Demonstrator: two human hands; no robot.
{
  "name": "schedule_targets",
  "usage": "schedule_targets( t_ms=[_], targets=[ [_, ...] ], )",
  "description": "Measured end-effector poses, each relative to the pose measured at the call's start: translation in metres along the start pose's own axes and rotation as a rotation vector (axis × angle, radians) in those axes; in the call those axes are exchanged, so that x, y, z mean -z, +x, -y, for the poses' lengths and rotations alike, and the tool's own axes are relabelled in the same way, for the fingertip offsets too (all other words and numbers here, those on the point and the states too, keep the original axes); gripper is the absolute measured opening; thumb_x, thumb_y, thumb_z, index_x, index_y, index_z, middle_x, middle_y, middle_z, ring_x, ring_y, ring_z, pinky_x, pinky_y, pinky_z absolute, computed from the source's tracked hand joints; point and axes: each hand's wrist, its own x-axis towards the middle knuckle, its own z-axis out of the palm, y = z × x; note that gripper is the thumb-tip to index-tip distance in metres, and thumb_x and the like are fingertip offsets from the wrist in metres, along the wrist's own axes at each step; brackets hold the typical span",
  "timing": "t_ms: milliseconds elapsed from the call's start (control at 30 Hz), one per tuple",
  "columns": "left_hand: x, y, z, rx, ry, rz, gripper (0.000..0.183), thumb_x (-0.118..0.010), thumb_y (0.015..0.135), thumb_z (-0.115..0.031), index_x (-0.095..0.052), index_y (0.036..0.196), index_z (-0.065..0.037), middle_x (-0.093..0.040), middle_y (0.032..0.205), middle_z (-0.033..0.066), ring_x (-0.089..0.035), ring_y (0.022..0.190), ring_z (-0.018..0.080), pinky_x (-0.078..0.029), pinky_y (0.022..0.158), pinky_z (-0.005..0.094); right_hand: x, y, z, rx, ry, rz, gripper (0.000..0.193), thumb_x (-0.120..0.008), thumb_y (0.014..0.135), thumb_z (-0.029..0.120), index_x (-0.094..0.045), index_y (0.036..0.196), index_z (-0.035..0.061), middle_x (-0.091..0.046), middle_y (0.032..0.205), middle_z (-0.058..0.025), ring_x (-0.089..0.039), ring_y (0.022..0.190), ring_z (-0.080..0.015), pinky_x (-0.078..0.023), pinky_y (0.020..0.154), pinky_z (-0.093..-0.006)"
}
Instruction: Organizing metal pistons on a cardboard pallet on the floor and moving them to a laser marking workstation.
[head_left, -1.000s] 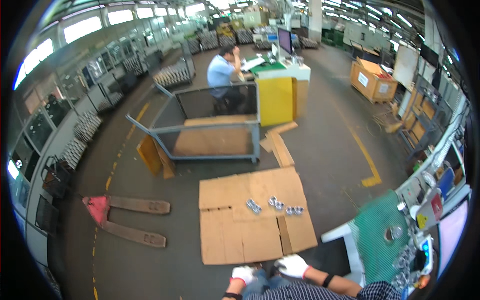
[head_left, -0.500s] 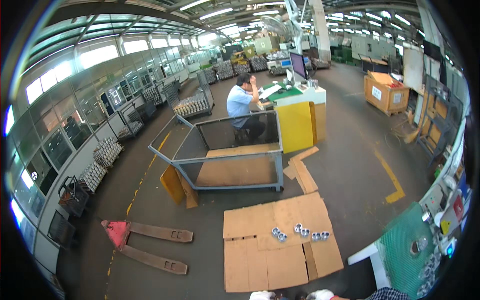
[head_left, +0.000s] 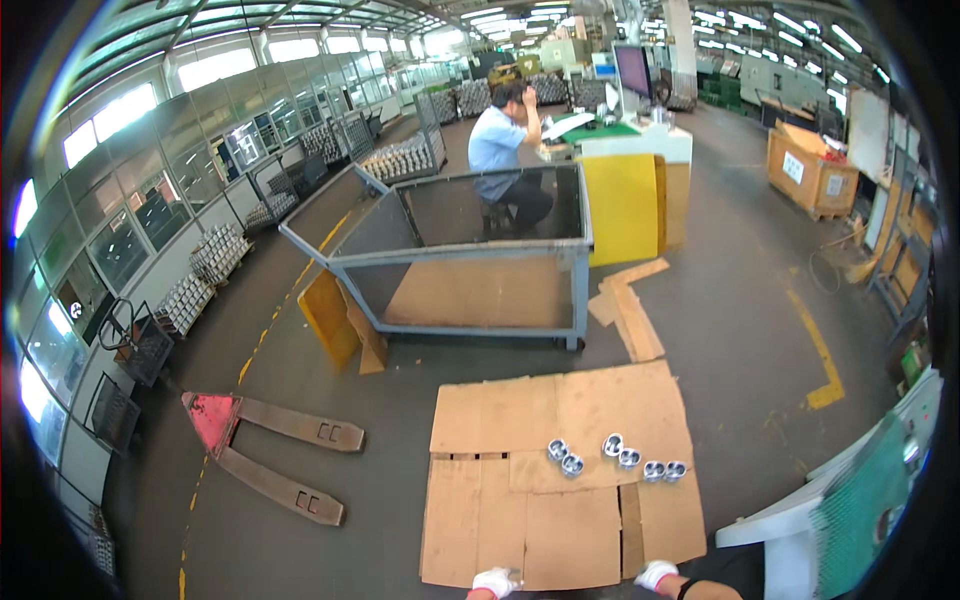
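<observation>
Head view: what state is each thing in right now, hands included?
Cardboard, spread flat.
Metal parts, six, resting on the cardboard in three pairs.
Left hand, white-gloved, at the cardboard's near edge; grip unclear.
Right hand, white-gloved, at the near edge, farther right; grip unclear.
Pallet truck, standing, forks pointing right.
Cart, upright, open-topped.
Yellow panel, upright.
Wooden crate, open.
Co-worker, seated, arm raised to head.

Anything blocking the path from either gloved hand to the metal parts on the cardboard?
Nothing visible does: between the left hand or right hand and the metal parts, only flat cardboard shows.
</observation>
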Motion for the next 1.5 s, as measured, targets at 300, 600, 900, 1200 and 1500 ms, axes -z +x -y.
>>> schedule_targets(
  t_ms=[300, 600, 900, 1200, 1500],
  targets=[
    [-0.082, 0.170, 0.093, 0.209, 0.058, 0.009, 0.078, -0.066, 0.081, -0.057, -0.039, 0.148, -0.030, -0.033, 0.156, 0.0132, -0.039, 0.139, 0.0349, -0.037, 0.112, 0.0432, -0.043, 0.186, -0.062, -0.475, 0.118, -0.215, 0.031, -0.067, 0.078, 0.029, -0.074, 0.100, 0.0081, -0.071, 0.109, -0.0173, -0.068, 0.104, -0.0313, -0.056, 0.085, -0.0413],
    [-0.188, 0.189, 0.188, 0.209, 0.008, -0.006, 0.050, -0.047, 0.095, -0.036, -0.047, 0.144, -0.026, -0.042, 0.150, 0.0142, -0.049, 0.131, 0.0332, -0.042, 0.107, 0.0447, -0.089, 0.195, -0.058, -0.568, 0.172, -0.407, 0.047, -0.066, 0.078, 0.018, -0.054, 0.122, 0.0063, -0.053, 0.132, -0.0211, -0.054, 0.123, -0.0337, -0.046, 0.102, -0.0361],
    [-0.176, 0.166, 0.234, 0.291, -0.247, -0.024, 0.051, -0.055, 0.088, -0.042, -0.061, 0.131, -0.014, -0.068, 0.115, 0.0213, -0.065, 0.106, 0.0384, -0.050, 0.087, 0.0449, -0.068, 0.181, -0.023, -0.479, 0.132, -0.671, 0.018, -0.067, 0.073, 0.019, -0.068, 0.088, 0.0101, -0.067, 0.099, -0.0147, -0.067, 0.095, -0.0294, -0.055, 0.081, -0.0377],
    [-0.226, 0.148, 0.177, 0.452, -1.226, 0.028, 0.042, -0.046, 0.100, -0.029, -0.054, 0.132, -0.004, -0.064, 0.124, 0.0096, -0.060, 0.110, 0.0264, -0.050, 0.089, 0.0387, 0.000, 0.211, -0.050, -0.266, 0.182, -0.289, 0.033, -0.063, 0.072, 0.026, -0.073, 0.096, 0.0056, -0.070, 0.102, -0.0207, -0.069, 0.095, -0.0349, -0.055, 0.081, -0.0444],
    [-0.199, 0.126, 0.214, 0.319, -1.165, 0.055, 0.042, -0.037, 0.105, -0.027, -0.048, 0.137, -0.004, -0.059, 0.131, 0.0102, -0.057, 0.116, 0.0263, -0.047, 0.097, 0.0366, 0.076, 0.280, -0.063, -0.363, -0.080, -0.872, 0.036, -0.057, 0.082, 0.020, -0.060, 0.115, 0.0064, -0.063, 0.117, -0.0158, -0.060, 0.112, -0.0293, -0.051, 0.081, -0.0440]
  ],
)
